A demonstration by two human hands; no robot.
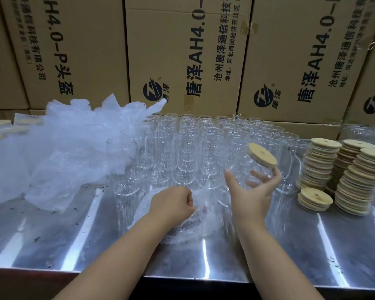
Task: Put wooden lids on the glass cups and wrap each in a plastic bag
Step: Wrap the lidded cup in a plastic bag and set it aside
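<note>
My right hand [254, 195] grips a clear glass cup [239, 169] tilted over the table, thumb on one side and fingers curled round the other. A round wooden lid [262, 154] with a small hole sits on the cup's mouth, facing up and to the right. My left hand [173, 202] is closed in a fist and pinches a clear plastic bag [195, 226] that lies crumpled on the table just below the cup's bottom end. Whether the cup's base is inside the bag's opening I cannot tell.
Several rows of bare glass cups [193, 137] stand behind my hands. Stacks of wooden lids [353, 169] rise at the right, and a pile of plastic bags [74, 148] lies at the left. Cardboard boxes [182, 50] wall off the back of the metal table [312, 245].
</note>
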